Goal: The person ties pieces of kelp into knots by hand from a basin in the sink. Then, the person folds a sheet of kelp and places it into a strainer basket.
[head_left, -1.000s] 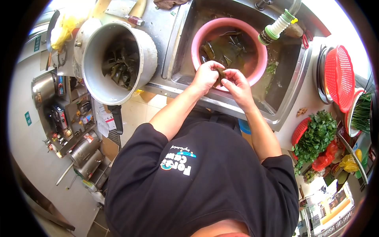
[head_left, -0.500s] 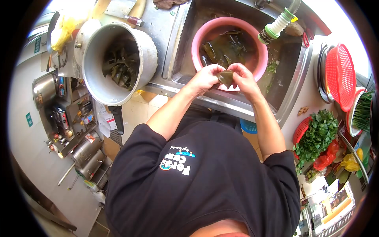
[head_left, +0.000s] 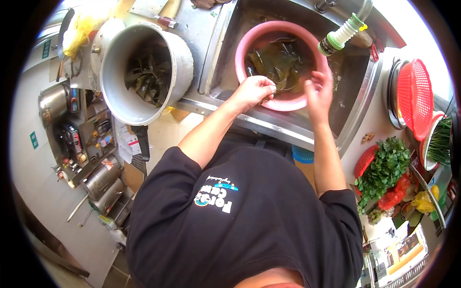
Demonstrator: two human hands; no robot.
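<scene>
Here, a rectangular stainless-steel sink (head_left: pixel 346 102) holds a round pink plastic basin (head_left: pixel 241 52); the right hand (head_left: pixel 319 92) has loosely parted fingers, the left hand (head_left: pixel 252 92) pinched ones, grasp unclear; flat dark-green pieces (head_left: pixel 277 61) lie inside the basin.

Person's top: one T-shirt (head_left: pixel 269 216), black, short-sleeved, loose cut, soft folds across the body. Neckline (head_left: pixel 264 264): rounded, black, matching. Left sleeve (head_left: pixel 165 175): black, wide, plain, ending above the elbow. Right sleeve (head_left: pixel 342 204): same pattern. Chest print (head_left: pixel 214 198): on the wearer's left, upside down to the camera; bold white lettering in two lines, partly lost in a fold, final letters unreadable; small white script; a blue strip; a rainbow-like arc. Lower garment (head_left: pixel 240 138): dark, details dim. Left hand (head_left: pixel 256 92) and right hand (head_left: pixel 320 93): bare, as are both forearms.
</scene>
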